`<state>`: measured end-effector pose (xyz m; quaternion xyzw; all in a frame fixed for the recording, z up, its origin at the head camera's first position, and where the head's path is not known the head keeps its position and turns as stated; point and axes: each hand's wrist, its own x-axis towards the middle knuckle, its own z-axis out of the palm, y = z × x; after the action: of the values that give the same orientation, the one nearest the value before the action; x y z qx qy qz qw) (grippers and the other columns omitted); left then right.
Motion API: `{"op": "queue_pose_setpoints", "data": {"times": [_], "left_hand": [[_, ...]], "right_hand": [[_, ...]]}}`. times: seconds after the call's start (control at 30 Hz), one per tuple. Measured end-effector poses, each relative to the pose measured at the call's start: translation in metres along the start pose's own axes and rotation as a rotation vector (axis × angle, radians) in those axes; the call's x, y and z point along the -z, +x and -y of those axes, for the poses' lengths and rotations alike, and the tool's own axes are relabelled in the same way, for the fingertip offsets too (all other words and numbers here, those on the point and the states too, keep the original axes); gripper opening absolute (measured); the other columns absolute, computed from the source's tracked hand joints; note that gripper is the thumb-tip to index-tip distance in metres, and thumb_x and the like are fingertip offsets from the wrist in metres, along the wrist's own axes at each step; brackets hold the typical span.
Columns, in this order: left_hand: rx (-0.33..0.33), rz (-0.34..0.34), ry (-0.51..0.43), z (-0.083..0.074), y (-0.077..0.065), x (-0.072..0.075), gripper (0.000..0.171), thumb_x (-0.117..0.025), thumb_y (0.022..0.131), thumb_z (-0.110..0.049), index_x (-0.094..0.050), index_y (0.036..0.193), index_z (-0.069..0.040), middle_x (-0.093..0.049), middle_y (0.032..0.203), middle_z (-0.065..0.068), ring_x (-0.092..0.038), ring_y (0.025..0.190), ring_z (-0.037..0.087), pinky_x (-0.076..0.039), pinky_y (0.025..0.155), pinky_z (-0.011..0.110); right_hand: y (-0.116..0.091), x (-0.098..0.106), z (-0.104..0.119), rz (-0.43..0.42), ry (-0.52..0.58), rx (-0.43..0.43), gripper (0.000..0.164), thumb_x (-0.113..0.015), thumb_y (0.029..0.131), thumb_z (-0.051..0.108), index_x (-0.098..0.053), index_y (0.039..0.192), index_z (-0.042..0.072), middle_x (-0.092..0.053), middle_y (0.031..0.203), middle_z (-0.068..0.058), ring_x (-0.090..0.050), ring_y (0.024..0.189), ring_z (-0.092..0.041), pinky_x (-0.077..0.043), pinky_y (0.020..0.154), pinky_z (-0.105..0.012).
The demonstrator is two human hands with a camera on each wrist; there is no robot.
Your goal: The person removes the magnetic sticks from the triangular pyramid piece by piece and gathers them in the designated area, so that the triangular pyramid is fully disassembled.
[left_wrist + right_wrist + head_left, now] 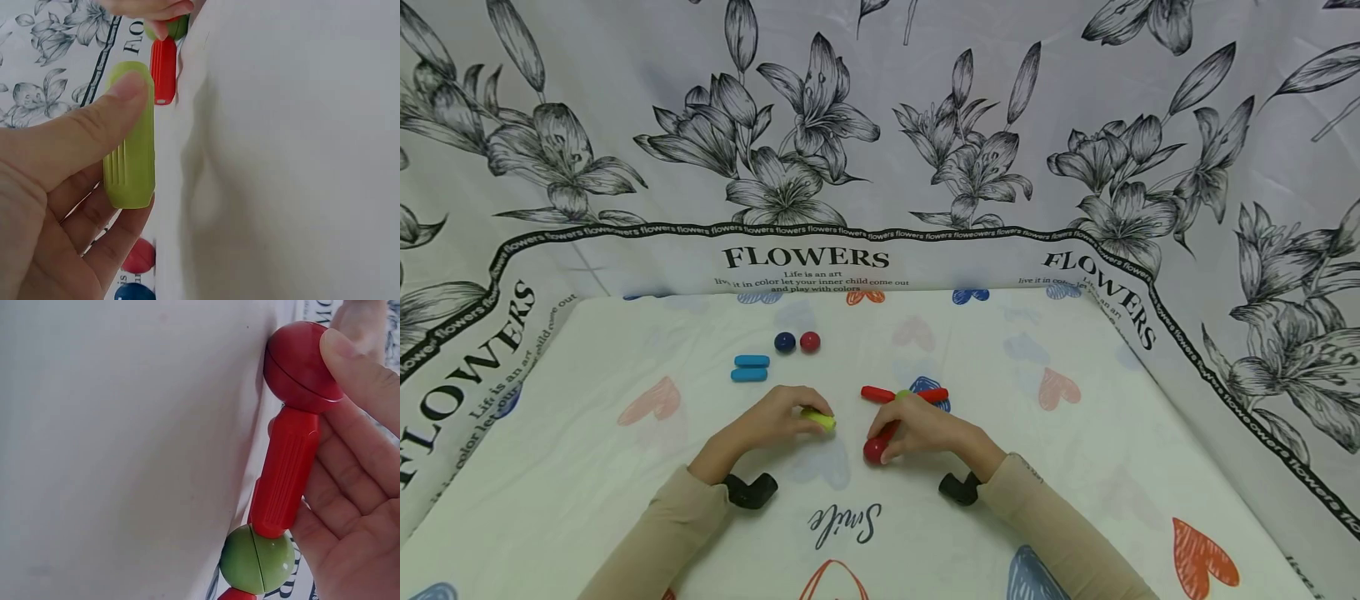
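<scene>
My left hand point(782, 412) pinches a yellow-green ridged stick point(132, 169) between thumb and fingers. In the right wrist view, a dark red ball point(299, 365) sits at the end of a red ridged stick point(287, 465), whose other end meets a green ball point(257, 559). The thumb and fingers of my right hand point(925, 423) grip that red ball. Two more red sticks spread from the green ball, a left one point(877, 394) and a right one point(934, 395). The hand partly hides the green ball in the head view.
Beyond my left hand lie two blue sticks, a far one point(752, 361) and a near one point(748, 375). Behind them are a dark blue ball point(785, 342) and another red ball point(809, 342). A flower-printed cloth point(880, 192) rises behind the table point(985, 350).
</scene>
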<state>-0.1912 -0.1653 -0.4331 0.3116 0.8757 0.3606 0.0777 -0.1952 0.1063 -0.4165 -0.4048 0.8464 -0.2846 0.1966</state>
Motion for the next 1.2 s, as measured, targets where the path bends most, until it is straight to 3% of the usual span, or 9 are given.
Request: {"op": "queue_pose_setpoints", "data": {"times": [0.37,0.67,0.93,1.2], "left_hand": [[-0.027,-0.13,0.047,0.015,-0.013,0.012,0.02,-0.077,0.078,-0.01,-0.073,0.098,-0.009,-0.074,0.095,0.005,-0.063,0.086,0.009,-0.056,0.082,0.024],[0.043,-0.213,0.098,0.021,-0.02,0.021,0.017,-0.077,0.078,-0.011,-0.074,0.095,-0.011,-0.074,0.092,0.003,-0.06,0.082,0.005,-0.055,0.08,0.025],[0.098,-0.319,0.177,0.031,-0.028,0.027,0.018,-0.08,0.075,-0.01,-0.075,0.093,-0.009,-0.075,0.092,0.005,-0.064,0.084,0.014,-0.056,0.079,0.029],[0.1,-0.407,0.249,0.039,-0.034,0.032,0.021,-0.082,0.071,-0.007,-0.075,0.091,-0.007,-0.076,0.089,0.008,-0.065,0.081,0.018,-0.056,0.075,0.029]], "right_hand": [[-0.001,0.0,0.0,-0.005,0.016,-0.006,0.028,-0.078,0.08,0.018,-0.073,0.107,0.011,-0.075,0.104,-0.003,-0.063,0.094,-0.01,-0.051,0.078,-0.01],[-0.001,-0.002,-0.002,-0.017,0.028,-0.001,0.028,-0.079,0.079,0.017,-0.073,0.106,0.01,-0.074,0.105,-0.004,-0.063,0.096,-0.013,-0.052,0.078,-0.011],[0.001,-0.008,0.0,-0.057,0.057,-0.012,0.03,-0.079,0.08,0.018,-0.073,0.107,0.008,-0.074,0.105,-0.007,-0.064,0.096,-0.014,-0.053,0.078,-0.012],[0.003,-0.01,0.006,-0.094,0.032,-0.061,0.033,-0.077,0.081,0.02,-0.072,0.111,0.006,-0.073,0.107,-0.008,-0.062,0.096,-0.016,-0.049,0.076,-0.01]]}}
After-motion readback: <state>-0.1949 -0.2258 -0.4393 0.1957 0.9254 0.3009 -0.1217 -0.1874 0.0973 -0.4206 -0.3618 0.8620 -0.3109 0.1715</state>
